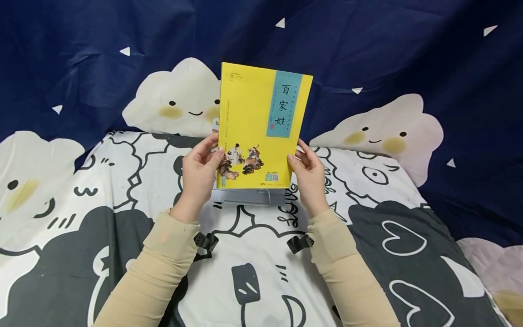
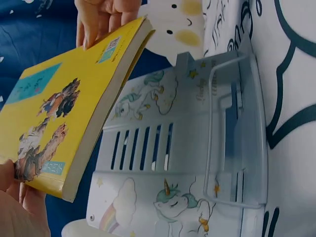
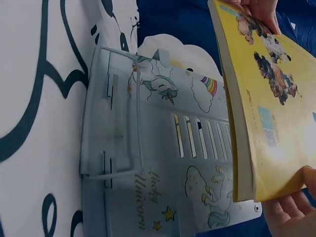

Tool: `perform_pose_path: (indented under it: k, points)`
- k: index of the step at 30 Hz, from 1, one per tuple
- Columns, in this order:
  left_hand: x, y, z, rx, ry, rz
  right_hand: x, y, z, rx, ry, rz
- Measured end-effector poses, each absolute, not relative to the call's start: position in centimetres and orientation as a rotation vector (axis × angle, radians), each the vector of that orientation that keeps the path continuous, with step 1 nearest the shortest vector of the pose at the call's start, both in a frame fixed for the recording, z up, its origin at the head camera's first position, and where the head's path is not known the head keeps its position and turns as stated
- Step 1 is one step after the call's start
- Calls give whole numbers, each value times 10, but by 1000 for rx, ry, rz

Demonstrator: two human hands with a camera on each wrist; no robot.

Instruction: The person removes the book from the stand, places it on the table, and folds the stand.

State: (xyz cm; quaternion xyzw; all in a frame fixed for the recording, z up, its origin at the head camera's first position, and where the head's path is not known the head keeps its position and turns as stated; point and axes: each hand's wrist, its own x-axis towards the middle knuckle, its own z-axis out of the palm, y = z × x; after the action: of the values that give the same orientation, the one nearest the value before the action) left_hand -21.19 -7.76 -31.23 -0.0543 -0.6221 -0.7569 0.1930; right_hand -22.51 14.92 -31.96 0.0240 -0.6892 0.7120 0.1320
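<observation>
A yellow paperback book [image 1: 253, 118] with a blue title panel is held up between both hands, its front cover facing the head camera. My left hand [image 1: 200, 170] grips its left edge near the bottom, thumb on the cover and fingers behind. On the opposite edge, my right hand [image 1: 308, 175] pinches it the same way. Behind and below the book stands a pale book stand [image 2: 192, 123] with unicorn pictures, slots and a wire bar [image 2: 211, 133] at its front ledge. In both wrist views the book is apart from the stand's back plate.
The stand rests on a table covered by a black-and-white cartoon cloth [image 1: 261, 245]. A dark blue curtain [image 1: 327, 41] with smiling clouds hangs behind. Small black cameras sit at both wrists, over beige sleeves [image 1: 151, 268].
</observation>
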Motion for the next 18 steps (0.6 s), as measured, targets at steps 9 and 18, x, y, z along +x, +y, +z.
perform_pose_path:
  k: [9, 18]
  points:
    - [-208, -70, -317, -137, -1767, -2181, -211, 163, -320, 82, -1938, 2086]
    - [-204, -61, -319, -153, -1825, -2224, -196, 179, -322, 102, -1966, 1997]
